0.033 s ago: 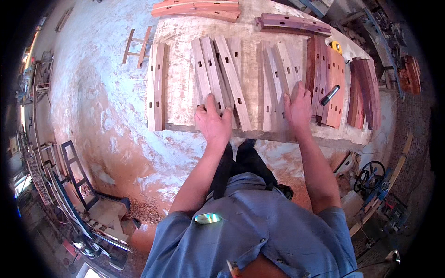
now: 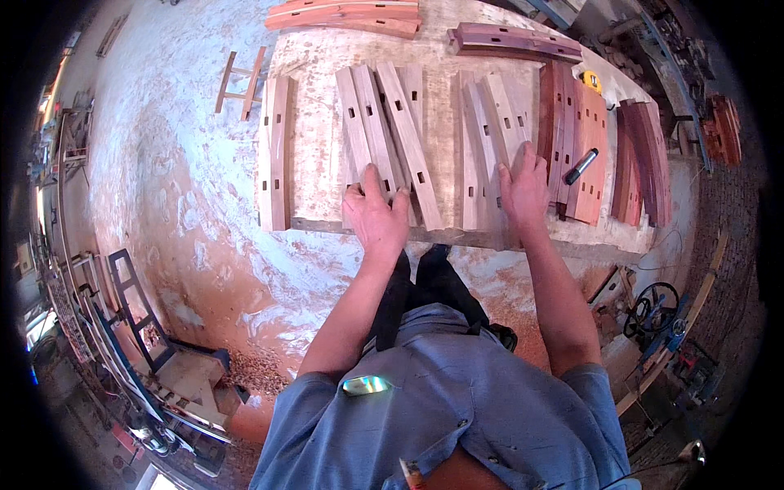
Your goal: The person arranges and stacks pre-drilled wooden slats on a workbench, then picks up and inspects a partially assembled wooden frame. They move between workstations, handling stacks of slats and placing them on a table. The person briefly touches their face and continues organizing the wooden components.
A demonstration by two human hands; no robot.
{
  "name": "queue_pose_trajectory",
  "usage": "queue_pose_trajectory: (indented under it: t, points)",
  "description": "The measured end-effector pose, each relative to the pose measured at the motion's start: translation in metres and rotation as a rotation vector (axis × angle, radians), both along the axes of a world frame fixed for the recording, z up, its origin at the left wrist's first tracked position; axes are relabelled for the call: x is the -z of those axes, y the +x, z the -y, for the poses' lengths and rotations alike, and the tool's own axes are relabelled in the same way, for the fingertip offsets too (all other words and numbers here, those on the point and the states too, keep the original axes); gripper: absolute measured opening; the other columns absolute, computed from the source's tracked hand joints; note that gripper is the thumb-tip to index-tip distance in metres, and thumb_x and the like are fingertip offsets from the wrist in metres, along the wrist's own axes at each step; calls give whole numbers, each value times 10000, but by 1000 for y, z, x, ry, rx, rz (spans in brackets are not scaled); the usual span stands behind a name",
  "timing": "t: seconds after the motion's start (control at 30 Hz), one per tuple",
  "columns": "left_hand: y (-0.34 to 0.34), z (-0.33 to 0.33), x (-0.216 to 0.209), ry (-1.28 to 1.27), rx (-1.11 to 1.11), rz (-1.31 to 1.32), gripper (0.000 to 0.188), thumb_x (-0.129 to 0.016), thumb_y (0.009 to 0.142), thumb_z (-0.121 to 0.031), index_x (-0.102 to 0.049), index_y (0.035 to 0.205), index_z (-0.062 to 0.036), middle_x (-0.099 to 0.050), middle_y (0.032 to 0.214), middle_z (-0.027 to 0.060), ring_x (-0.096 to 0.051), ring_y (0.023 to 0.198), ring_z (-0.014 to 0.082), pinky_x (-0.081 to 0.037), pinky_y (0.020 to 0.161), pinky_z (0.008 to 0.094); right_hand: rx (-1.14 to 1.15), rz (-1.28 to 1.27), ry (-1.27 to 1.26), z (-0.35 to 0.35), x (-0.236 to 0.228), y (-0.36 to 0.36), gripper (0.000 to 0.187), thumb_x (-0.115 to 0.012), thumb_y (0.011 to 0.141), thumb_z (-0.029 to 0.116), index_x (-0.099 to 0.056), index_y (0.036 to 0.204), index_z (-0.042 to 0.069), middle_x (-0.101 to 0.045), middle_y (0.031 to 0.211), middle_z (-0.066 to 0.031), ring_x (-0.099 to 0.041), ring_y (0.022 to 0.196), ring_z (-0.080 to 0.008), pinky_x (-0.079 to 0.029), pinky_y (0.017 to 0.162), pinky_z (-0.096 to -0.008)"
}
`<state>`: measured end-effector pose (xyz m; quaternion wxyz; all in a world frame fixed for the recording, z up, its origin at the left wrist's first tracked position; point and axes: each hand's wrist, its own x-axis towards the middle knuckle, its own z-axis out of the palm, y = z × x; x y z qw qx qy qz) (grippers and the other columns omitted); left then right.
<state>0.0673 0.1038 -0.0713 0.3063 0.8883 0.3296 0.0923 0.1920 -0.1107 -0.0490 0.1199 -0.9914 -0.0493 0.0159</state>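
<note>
Pale wooden slats with rectangular mortise holes lie in groups on the workbench (image 2: 314,147). My left hand (image 2: 377,216) grips the near end of a pair of mortised slats (image 2: 369,118), thumb on one side and fingers on the other. Right beside that pair, another slat (image 2: 408,139) lies slanted, partly over a further one. My right hand (image 2: 525,192) is closed round the near part of a pale mortised slat (image 2: 500,102), its fingertips partly hiding the wood. Two more slats (image 2: 476,147) lie just left of that hand.
A pair of pale slats (image 2: 276,155) lies at the bench's left end. Reddish slats (image 2: 590,131) with a dark marker (image 2: 581,166) on top lie to the right, near a yellow tape measure (image 2: 592,81). Purplish slats (image 2: 514,41) lie at the back. Machinery with a handwheel (image 2: 651,310) stands lower right.
</note>
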Motion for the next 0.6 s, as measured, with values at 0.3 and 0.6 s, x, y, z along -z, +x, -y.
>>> queue_pose_trajectory:
  t: [0.3,0.6]
  points:
    - [2,14,-4,-57,62,-9,706,-784,756,-268,-475,1347,-34,-465,1214,288,-450,1115,428,-372,977,482,3,-34,-15,-1,-1,4,676,-648,870,323,-333,1411,71,-492,1144,-233,-553,1048,-433,-482,850,-522]
    - [-28,-137,41,377,-96,-39,743,-718,832,-344,-394,1385,32,-492,1256,284,-480,1147,399,-426,956,506,8,-14,-8,-2,3,1,667,-657,870,283,-335,1418,80,-494,1200,-240,-533,1107,-429,-471,884,-516]
